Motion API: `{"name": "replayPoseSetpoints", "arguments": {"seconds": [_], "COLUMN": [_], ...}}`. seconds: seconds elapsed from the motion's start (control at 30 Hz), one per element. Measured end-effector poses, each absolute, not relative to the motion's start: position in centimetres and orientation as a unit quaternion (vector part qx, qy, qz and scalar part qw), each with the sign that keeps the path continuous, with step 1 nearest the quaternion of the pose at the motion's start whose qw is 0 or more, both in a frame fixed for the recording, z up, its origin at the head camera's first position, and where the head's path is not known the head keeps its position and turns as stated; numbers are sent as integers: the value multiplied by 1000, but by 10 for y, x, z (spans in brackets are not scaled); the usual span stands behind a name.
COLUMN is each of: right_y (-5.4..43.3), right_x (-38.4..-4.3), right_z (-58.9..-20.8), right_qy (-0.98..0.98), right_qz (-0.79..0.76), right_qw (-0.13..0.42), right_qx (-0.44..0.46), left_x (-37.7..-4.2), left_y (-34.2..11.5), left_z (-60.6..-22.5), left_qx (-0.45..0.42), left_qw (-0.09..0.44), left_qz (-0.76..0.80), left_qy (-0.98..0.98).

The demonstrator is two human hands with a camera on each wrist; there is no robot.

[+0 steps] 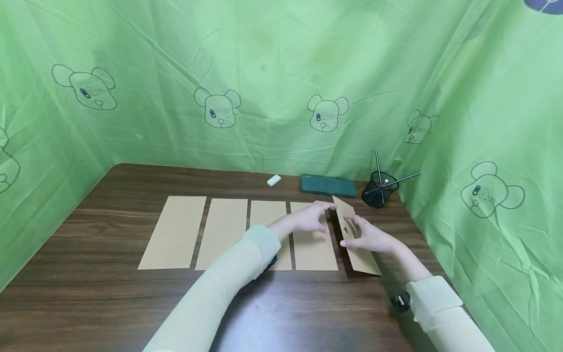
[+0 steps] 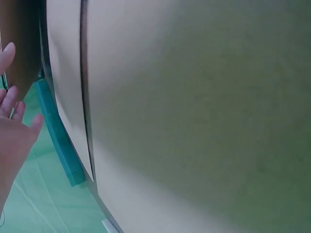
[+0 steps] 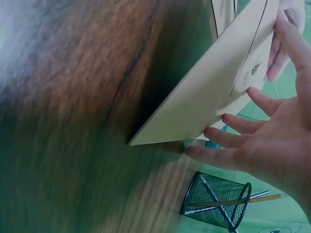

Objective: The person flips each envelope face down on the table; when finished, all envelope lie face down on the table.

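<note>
A tan kraft-paper piece like an envelope (image 1: pixel 364 256), with a seam line and small print on its face, stands tilted above the table at the right end of a row. My right hand (image 1: pixel 371 237) holds it from the right, thumb and fingers spread along it; its fingertips (image 3: pixel 224 118) meet the paper in the right wrist view. My left hand (image 1: pixel 310 217) reaches over from the left, fingers loosely extended, fingertips at the envelope's far left edge. In the left wrist view only part of the left hand (image 2: pixel 14 131) shows, at the left margin.
Several tan paper pieces (image 1: pixel 173 232) lie in a row to the left, partly under the left arm. Behind stand a white eraser (image 1: pixel 273 180), a dark green case (image 1: pixel 327 186) and a black mesh pen cup (image 1: pixel 374 195) with pencils. A green curtain (image 1: pixel 264 58) encloses the table.
</note>
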State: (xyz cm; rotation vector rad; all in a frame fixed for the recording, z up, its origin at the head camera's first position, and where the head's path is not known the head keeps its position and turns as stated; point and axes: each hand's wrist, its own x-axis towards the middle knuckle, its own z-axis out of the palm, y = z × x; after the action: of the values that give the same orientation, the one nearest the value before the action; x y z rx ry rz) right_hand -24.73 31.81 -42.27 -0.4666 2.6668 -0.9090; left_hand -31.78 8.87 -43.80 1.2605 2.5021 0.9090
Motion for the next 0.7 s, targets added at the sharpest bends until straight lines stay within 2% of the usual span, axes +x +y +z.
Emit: {"name": "replayPoseSetpoints", "arguments": {"seconds": [0.37, 0.6, 0.7], "right_y": [320, 325, 327], "right_x": [-254, -255, -254], "right_z": [-403, -394, -390], "right_qy": [900, 885, 872], "right_qz": [-355, -391, -419], "right_qw": [145, 157, 181], "right_qx": [-209, -196, -177], "left_x": [-313, -311, -311], "left_y": [92, 98, 100], "left_z": [-429, -427, -428], "left_qx": [426, 417, 422], "left_qw": [138, 141, 144], "left_qz": [431, 473, 460], "left_qy": [783, 763, 768]}}
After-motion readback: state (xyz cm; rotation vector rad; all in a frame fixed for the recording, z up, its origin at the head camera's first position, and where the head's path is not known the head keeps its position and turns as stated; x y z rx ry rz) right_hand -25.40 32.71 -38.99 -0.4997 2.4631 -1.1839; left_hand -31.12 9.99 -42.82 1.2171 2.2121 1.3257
